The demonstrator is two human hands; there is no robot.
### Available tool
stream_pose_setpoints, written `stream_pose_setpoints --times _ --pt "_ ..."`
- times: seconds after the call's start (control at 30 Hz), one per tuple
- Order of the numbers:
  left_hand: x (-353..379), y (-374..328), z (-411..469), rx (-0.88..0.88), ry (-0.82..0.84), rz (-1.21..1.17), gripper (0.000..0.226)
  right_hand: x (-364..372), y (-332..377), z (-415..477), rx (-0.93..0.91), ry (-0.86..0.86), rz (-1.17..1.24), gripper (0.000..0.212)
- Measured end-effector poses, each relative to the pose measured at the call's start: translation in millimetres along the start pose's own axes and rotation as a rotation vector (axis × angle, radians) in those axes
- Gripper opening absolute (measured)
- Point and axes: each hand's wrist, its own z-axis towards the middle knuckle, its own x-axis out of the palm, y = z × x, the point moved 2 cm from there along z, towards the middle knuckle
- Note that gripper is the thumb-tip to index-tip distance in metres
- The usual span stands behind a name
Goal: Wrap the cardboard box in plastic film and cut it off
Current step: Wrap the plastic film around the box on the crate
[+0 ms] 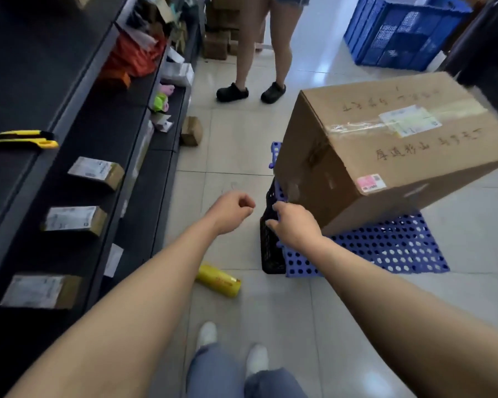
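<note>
A large brown cardboard box [385, 145], taped and labelled with handwriting on top, rests on a black plastic crate [269, 248] at centre right. The yellow roll of plastic film [219, 282] lies on the floor tiles below my hands, apart from the box. My left hand [230, 211] hovers left of the box with its fingers curled into a fist, and I see nothing in it. My right hand [293, 225] reaches to the box's lower near corner, fingers loosely spread at the crate's edge. I see no film on the box. A yellow utility knife [20, 139] lies on the left shelf.
A blue perforated pallet [391, 248] lies under the crate. Dark shelving [104, 133] with small labelled parcels runs along the left. A person in black shoes [250, 91] stands ahead. Blue crates [400, 33] are stacked at the back right. A small carton [191, 130] sits on the floor.
</note>
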Motion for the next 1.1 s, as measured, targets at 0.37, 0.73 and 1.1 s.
stream_pose_setpoints --times 0.37,0.73,1.1 --pt "-41 68 -54 -0.113 -0.111 0.157 0.019 64 43 6 -0.006 0.103 0.019 0.039" --pt "1 206 -8 -0.166 -0.158 0.201 0.017 219 25 72 0.032 0.178 0.088 0.042" --pt "137 384 97 -0.172 -0.131 0.169 0.017 430 -88 161 0.164 0.234 0.164 0.04"
